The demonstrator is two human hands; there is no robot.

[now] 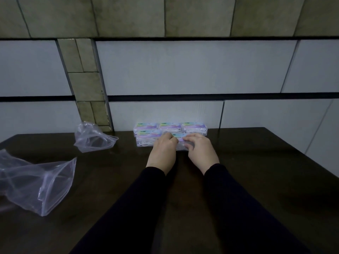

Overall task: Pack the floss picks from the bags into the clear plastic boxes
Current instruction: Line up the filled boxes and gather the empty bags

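Fingers: both sets curled down over the front-right box (180, 142), left hand (163, 146) clamped on its left end, right hand (198, 146) on its right end, fingertips (188, 139) resting on the lid.
Grasp: both hands grip that one box; whether they are pressing the lid closed or just steadying it, I cannot tell from where I stand.
Box in hand: it sits on the dark table (256, 171), touching the front-left box (146, 140) and just ahead of the back row.
Back row: three closed boxes (170, 126) side by side against the wall (165, 114), white floss picks faintly visible through the plastic.
Step in hand: looks like finishing the fifth box, snapping or seating it into the second row.
Progress: my read is that the job is near its end, since both bags look empty.
Bags: near bag (36, 182) crumpled at the left edge of the table, far bag (93, 138) slumped further back on the left, both well apart from the hands.
Next move: likely a firm even press on the lid, then letting go and nudging the box square with its neighbour.
Edges: wall close behind the boxes, so no room to push further back.
Open room: wide bare tabletop to the right and in front of the sleeves (238, 208) for pulling the hands away.
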